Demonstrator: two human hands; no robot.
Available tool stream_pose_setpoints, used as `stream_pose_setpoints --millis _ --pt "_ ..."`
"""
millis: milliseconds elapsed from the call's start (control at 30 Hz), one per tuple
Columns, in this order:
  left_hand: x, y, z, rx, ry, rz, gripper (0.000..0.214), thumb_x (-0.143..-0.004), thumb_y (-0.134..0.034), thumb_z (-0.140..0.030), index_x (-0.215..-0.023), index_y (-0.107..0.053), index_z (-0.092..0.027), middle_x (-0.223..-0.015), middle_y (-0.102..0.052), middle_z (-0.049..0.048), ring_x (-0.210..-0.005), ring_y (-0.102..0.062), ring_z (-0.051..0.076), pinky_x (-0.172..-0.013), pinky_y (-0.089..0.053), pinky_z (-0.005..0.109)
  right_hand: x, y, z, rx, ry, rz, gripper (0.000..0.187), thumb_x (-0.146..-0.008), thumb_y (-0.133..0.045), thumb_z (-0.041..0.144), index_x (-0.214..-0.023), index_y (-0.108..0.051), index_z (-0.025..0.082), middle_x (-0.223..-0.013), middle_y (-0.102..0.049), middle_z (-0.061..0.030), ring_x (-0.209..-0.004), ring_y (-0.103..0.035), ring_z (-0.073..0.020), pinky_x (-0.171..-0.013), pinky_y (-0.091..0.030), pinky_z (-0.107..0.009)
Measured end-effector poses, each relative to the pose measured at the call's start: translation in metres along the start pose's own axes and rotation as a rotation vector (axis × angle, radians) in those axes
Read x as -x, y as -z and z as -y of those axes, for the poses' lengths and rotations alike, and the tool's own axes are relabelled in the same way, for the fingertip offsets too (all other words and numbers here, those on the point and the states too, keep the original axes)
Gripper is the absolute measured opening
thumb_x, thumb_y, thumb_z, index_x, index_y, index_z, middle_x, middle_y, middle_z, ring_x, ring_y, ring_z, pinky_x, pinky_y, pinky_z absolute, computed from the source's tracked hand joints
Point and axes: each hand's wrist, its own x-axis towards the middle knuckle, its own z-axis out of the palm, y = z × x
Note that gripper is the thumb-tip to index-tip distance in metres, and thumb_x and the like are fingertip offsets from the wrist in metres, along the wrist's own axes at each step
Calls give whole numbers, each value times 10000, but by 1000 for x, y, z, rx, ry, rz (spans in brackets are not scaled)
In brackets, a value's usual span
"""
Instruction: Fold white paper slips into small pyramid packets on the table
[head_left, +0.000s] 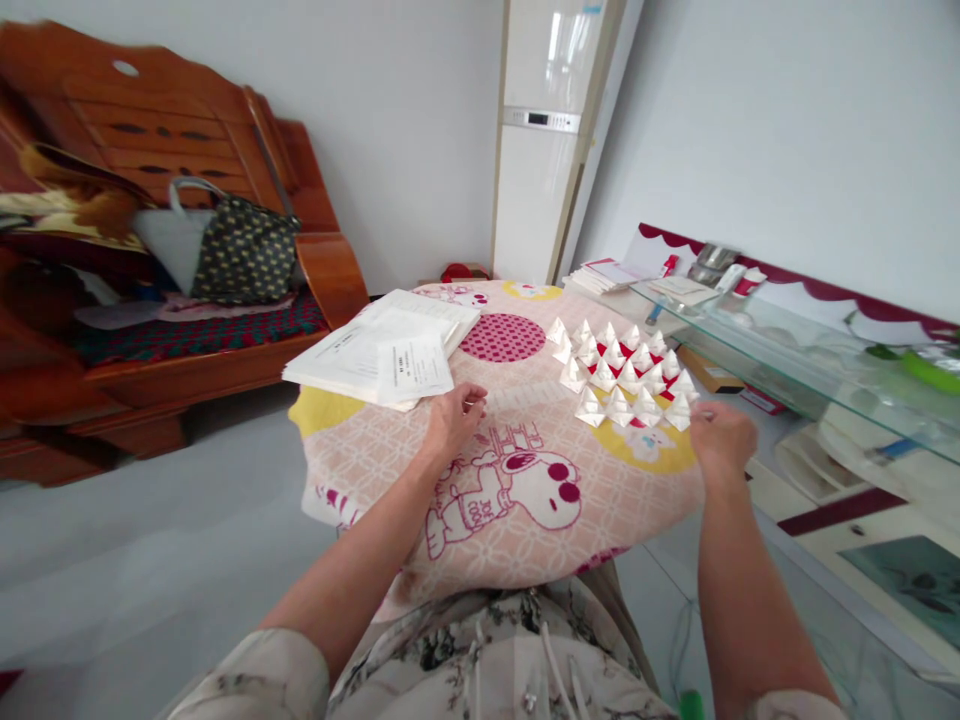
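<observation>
Several white folded paper boats (619,405) stand in rows on the right part of the cloth-covered table (420,480). My right hand (724,437) is closed at the near right corner of the rows, its fingertips at the outer point of a paper boat (679,411). My left hand (456,415) rests over the cloth, with loosely curled fingers somewhat apart and nothing visible in them. Just beyond it lies a stack of printed paper (345,350), with a smaller printed sheet (413,367) on top.
A glass-topped stand (810,345) with cups and small items runs along the right. To the left is a wooden bench (187,370) bearing a patterned bag (246,250). Behind the table stands a tall white cabinet-like unit (536,190). More papers (600,275) lie at the far right.
</observation>
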Motion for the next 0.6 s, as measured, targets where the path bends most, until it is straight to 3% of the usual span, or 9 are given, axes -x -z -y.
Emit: stream_pose_setpoints --millis 100,233,333,433,500,600 --pt "2 0 -4 -83 -29 1 124 -828 -557 -206 -875 -667 -175 -708 -693 15 -617 -650 144 -612 -499 256 9 5 33 -207 30 -28 297 -783 -528 264 -904 -758 122 -692 -688 -105 -655 -608 -241 -667 -443 -347" --pt "4 2 -4 -262 -105 -31 142 -838 -557 -198 -735 -654 -182 -667 -672 15 -654 -630 151 -656 -496 263 44 2 107 -553 343 258 228 -807 -530 274 -798 -727 159 -665 -673 -41 -627 -598 -189 -628 -425 -284" --pt "2 10 0 -417 -198 -118 202 -781 -531 -81 -857 -688 -181 -899 -725 66 -873 -674 196 -814 -528 314 72 -9 156 -573 610 525 200 -799 -535 212 -684 -692 164 -617 -644 -20 -596 -563 -158 -604 -379 -259" --pt "-3 24 7 -578 -273 -205 476 -724 -488 0 -1131 -673 -164 -1237 -673 120 -1199 -595 250 -1077 -431 429 94 -25 184 -550 659 688 217 -802 -529 140 -655 -687 158 -606 -650 -21 -601 -570 -145 -597 -357 -242" --pt "-8 33 13 -687 -237 -202 538 -744 -497 -24 -1246 -632 -160 -1350 -616 129 -1332 -501 276 -1191 -278 500 103 -35 191 -507 637 730 211 -807 -550 125 -660 -697 160 -617 -665 -26 -618 -577 -146 -601 -353 -239" --pt "-17 44 25 -768 -113 -167 532 -754 -539 -84 -1277 -623 -131 -1392 -584 167 -1362 -468 315 -1200 -238 525 111 -46 191 -469 584 689 173 -831 -583 154 -733 -724 169 -689 -703 -33 -656 -594 -153 -624 -360 -242"
